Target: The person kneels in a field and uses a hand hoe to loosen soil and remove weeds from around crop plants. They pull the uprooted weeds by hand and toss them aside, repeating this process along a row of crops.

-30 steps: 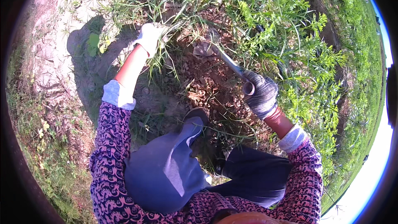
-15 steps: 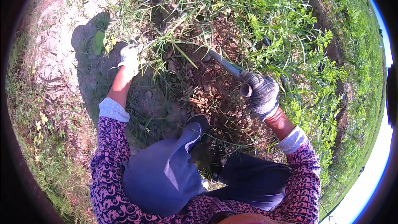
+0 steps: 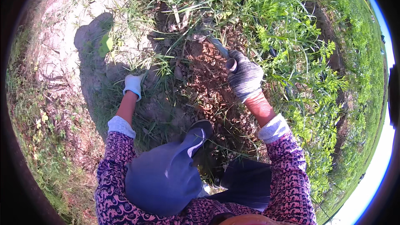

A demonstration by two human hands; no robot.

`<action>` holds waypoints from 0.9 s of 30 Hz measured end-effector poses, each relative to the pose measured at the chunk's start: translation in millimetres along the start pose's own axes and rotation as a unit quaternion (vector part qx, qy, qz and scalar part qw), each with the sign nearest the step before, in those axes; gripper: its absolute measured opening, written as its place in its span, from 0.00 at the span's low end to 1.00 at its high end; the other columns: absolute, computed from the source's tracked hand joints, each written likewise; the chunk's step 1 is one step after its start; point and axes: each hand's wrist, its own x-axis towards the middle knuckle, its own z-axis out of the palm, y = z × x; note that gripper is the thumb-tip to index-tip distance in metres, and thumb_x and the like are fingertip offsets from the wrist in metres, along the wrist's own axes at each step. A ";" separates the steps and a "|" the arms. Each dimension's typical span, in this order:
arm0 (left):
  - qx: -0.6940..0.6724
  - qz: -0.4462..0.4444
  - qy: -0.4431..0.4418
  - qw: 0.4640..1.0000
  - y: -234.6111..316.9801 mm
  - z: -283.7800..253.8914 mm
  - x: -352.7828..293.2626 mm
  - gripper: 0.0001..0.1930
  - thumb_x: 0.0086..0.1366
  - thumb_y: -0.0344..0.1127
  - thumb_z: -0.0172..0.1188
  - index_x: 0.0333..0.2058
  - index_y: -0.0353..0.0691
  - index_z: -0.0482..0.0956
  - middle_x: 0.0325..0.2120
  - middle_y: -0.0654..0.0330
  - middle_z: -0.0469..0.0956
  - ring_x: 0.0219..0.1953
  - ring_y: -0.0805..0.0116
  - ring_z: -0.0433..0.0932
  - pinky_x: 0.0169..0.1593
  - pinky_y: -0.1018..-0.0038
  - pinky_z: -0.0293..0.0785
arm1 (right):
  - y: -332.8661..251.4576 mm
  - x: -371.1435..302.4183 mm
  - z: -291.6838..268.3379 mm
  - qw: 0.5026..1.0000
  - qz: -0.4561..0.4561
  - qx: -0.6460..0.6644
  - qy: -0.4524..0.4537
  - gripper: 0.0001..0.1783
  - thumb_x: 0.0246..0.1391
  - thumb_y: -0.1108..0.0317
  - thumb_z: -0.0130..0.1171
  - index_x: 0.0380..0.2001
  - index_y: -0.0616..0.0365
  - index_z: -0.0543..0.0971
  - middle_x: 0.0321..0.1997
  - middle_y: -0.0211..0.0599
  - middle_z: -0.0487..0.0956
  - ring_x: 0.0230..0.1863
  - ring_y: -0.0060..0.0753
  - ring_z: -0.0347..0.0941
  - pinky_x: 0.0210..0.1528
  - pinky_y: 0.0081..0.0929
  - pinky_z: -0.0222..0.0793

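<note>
My right hand (image 3: 246, 76), in a grey knitted glove, is shut on the handle of a hand hoe (image 3: 220, 50) whose blade reaches up into the grass stems and reddish soil. In a white glove, my left hand (image 3: 133, 85) is low on the ground at the left, closed on a tuft of grass (image 3: 152, 64). Between both hands lies loosened brown soil (image 3: 204, 87) with dry leaves.
Dense green weeds (image 3: 300, 58) grow at the right and top. Pale bare ground (image 3: 62, 29) lies at the upper left, with my shadow across it. My knees in dark blue cloth (image 3: 166, 175) and a shoe (image 3: 200, 128) fill the lower middle.
My left hand has dropped down and toward me, from the grass near the top to the ground at the left. The right hand with the hoe has shifted up and slightly left.
</note>
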 end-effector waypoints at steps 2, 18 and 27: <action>-0.055 0.031 -0.004 0.998 -7.8 -7.8 4.5 0.10 0.57 0.37 0.65 0.29 0.36 0.78 0.19 0.56 0.78 0.15 0.67 0.75 0.17 0.72 0.71 | 6.4 -15.5 4.6 0.996 -0.065 0.017 0.063 0.10 0.55 0.57 0.58 0.37 0.46 0.80 0.26 0.35 0.81 0.25 0.40 0.78 0.28 0.31 0.73; -0.008 -0.023 -0.045 0.999 29.4 -6.5 -13.0 0.12 0.58 0.34 0.63 0.23 0.30 0.78 0.18 0.52 0.79 0.15 0.63 0.78 0.16 0.69 0.74 | -10.7 7.3 59.7 0.991 -0.003 0.052 0.123 0.12 0.56 0.56 0.55 0.37 0.48 0.81 0.24 0.37 0.81 0.22 0.42 0.77 0.28 0.32 0.73; 0.316 0.057 0.064 0.945 -13.8 -7.2 37.0 0.26 0.51 0.52 0.67 0.24 0.26 0.78 0.26 0.39 0.78 0.34 0.46 0.78 0.39 0.61 0.73 | -73.5 166.8 59.7 0.991 0.126 -0.012 -0.047 0.10 0.52 0.61 0.55 0.38 0.48 0.73 0.29 0.43 0.80 0.33 0.49 0.78 0.37 0.41 0.71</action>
